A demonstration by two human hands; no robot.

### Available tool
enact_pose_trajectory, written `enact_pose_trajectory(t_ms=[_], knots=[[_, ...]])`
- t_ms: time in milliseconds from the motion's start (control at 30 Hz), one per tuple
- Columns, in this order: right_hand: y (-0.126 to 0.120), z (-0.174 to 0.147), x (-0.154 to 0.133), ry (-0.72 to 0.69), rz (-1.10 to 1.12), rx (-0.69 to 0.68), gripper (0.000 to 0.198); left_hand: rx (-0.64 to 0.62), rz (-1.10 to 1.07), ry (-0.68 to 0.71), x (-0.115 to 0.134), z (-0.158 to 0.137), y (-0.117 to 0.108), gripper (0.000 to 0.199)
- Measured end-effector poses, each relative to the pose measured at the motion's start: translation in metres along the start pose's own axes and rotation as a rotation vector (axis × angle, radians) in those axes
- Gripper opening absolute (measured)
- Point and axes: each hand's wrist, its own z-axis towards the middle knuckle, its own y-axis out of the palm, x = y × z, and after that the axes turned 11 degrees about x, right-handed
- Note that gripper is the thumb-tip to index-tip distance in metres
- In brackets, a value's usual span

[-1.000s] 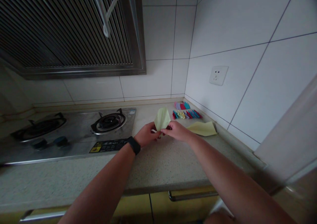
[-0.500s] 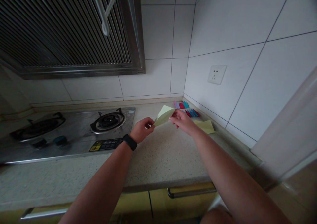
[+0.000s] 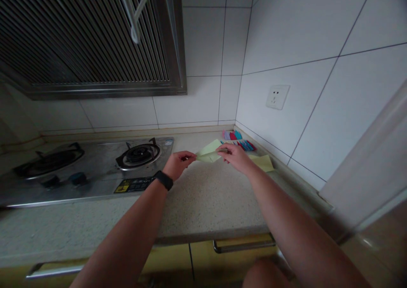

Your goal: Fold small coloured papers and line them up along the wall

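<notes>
A pale yellow-green sheet of paper [image 3: 210,151] is held between my two hands above the counter, with a fold showing along its near side. My left hand [image 3: 178,164], with a black watch on its wrist, pinches the paper's left end. At the opposite end my right hand [image 3: 234,155] grips it between thumb and fingers. Another sheet of the same colour [image 3: 263,163] lies on the counter just beyond my right forearm, partly hidden by it. Small pink, red and blue pieces [image 3: 233,135] lie behind my right hand, too small to name.
The speckled countertop [image 3: 216,207] runs under my arms. To the left is a gas stove [image 3: 140,155] with two burners, below a slatted range hood [image 3: 95,46]. A wall socket [image 3: 277,97] is on the right tiled wall. A metal drawer handle [image 3: 243,247] juts out below the counter edge.
The paper has tilted lower and flatter, and a fold now shows along its near side. My left hand has shifted slightly left and turned; my right hand has dropped a little.
</notes>
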Motion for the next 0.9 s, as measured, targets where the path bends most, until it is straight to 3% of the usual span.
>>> enact_pose_trajectory(t_ms=[500,700,900], knots=[[-0.002,0.002,0.005,0.081,0.178,0.054,0.028,0.193,0.042,0.082,-0.008,0.006,-0.007,0.026],[-0.002,0.003,0.010,0.111,0.260,0.135,0.018,0.138,-0.122,-0.053,-0.004,0.006,-0.006,0.040],[-0.002,0.006,0.015,-0.017,0.172,0.162,0.014,0.064,-0.275,-0.212,0.001,0.004,-0.006,0.044]])
